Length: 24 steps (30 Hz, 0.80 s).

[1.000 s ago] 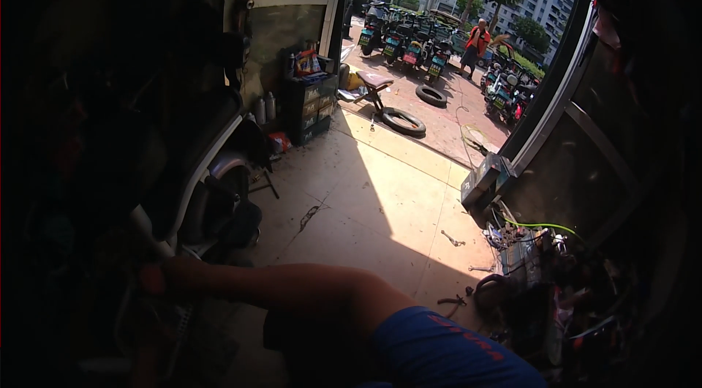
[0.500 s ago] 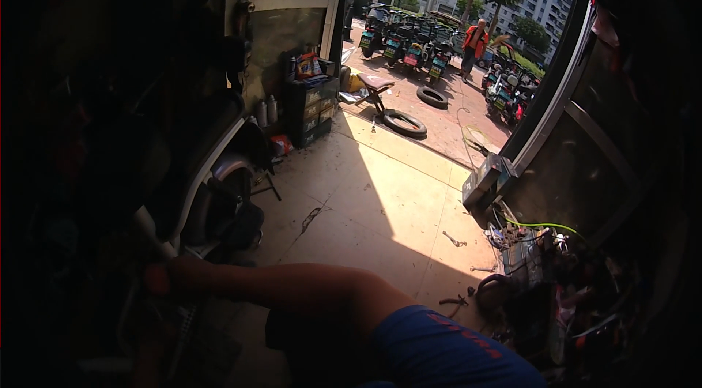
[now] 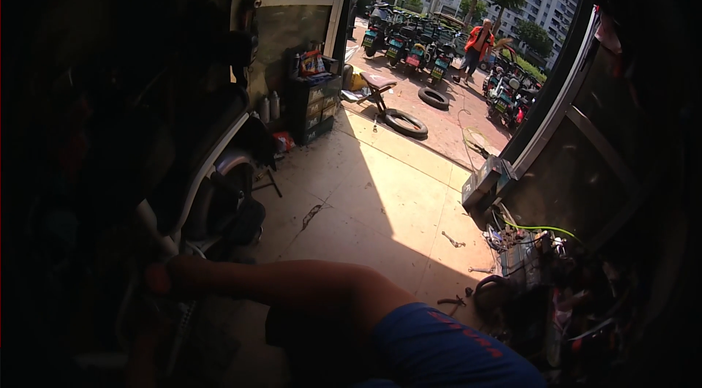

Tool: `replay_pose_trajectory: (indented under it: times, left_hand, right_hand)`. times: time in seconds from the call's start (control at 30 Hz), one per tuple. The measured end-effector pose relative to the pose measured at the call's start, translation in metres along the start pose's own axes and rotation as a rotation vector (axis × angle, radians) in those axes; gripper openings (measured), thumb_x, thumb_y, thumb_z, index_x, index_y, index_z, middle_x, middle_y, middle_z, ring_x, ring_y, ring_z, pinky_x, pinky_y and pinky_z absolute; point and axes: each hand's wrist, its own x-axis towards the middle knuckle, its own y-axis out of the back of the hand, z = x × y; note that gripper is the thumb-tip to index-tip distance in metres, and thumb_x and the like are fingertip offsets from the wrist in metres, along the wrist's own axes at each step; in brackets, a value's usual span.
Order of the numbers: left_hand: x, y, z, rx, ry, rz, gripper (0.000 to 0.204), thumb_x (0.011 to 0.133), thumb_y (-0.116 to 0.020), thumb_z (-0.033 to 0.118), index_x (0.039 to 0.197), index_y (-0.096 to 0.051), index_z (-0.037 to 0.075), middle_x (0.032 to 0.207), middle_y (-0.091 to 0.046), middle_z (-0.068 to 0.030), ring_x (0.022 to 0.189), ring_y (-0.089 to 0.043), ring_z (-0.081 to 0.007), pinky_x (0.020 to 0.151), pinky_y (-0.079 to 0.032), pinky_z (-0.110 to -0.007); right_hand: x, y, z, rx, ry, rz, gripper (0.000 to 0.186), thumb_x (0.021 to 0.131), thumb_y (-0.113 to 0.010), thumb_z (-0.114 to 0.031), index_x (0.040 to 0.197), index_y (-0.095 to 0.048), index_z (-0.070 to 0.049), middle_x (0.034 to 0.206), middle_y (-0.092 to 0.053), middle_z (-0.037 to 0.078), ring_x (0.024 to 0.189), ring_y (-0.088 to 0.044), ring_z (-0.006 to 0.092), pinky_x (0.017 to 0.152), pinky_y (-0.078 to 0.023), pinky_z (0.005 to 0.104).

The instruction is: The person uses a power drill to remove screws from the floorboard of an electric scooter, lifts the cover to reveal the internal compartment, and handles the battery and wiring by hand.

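My right arm, in a blue short sleeve, reaches across to the left. My right hand is closed at the lower left, beside the scooter's lower parts. A reddish end shows at the fingers; what it belongs to is too dark to make out. Below it, a faint skin-toned shape that looks like my left hand sits in deep shadow, its fingers hidden. The scooter has a pale curved trim and a dark wheel.
Pliers and a wrench lie on the tiled floor. Tools and cables crowd a dark heap at right. Stacked boxes stand by the door. Outside are tyres, a stool, parked scooters and a person in orange.
The person in orange outside has shifted their stance slightly. The view has tilted a little, and my right hand stays at almost the same place by the scooter.
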Motion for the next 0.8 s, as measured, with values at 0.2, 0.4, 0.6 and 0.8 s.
replay_pose_trajectory:
  times: [0.2, 0.4, 0.6, 0.8]
  left_hand:
    - [0.021, 0.055, 0.032, -0.213, -0.014, -0.162, 0.028, 0.09, -0.051, 0.028, 0.095, -0.068, 0.007, 0.095, -0.066, -0.0194, 0.091, -0.061, -0.0405, 0.081, -0.05, -0.049]
    - [0.043, 0.127, 0.087, -0.247, 0.053, -0.04, 0.029, 0.084, -0.063, 0.028, 0.103, -0.069, 0.007, 0.106, -0.065, -0.0198, 0.098, -0.061, -0.0378, 0.087, -0.048, -0.047]
    - [0.017, 0.101, 0.059, -0.42, 0.171, 0.065, 0.031, 0.082, -0.067, 0.026, 0.107, -0.068, 0.007, 0.116, -0.061, -0.019, 0.108, -0.057, -0.0353, 0.099, -0.04, -0.045]
    - [0.017, 0.09, 0.05, -0.66, 0.289, -0.024, 0.028, 0.08, -0.069, 0.025, 0.105, -0.07, 0.01, 0.121, -0.059, -0.0156, 0.12, -0.05, -0.0355, 0.107, -0.034, -0.048]
  right_hand:
    - [-0.005, 0.004, 0.001, -0.01, -0.011, -0.004, 0.029, 0.09, -0.066, -0.023, 0.111, -0.064, -0.004, 0.098, -0.069, 0.013, 0.086, -0.068, 0.0227, 0.074, -0.054, 0.0329]
    - [-0.015, 0.008, 0.014, -0.006, -0.044, -0.019, 0.03, 0.09, -0.066, -0.023, 0.113, -0.064, -0.004, 0.099, -0.069, 0.013, 0.087, -0.068, 0.0221, 0.074, -0.054, 0.0322]
    - [-0.012, 0.012, -0.012, -0.032, -0.03, -0.099, 0.031, 0.091, -0.066, -0.022, 0.115, -0.063, -0.003, 0.101, -0.069, 0.012, 0.087, -0.068, 0.0214, 0.075, -0.054, 0.0316]
    - [-0.004, 0.004, -0.013, -0.02, -0.054, -0.241, 0.032, 0.091, -0.066, -0.022, 0.117, -0.063, -0.003, 0.102, -0.069, 0.012, 0.088, -0.068, 0.0207, 0.075, -0.055, 0.031]
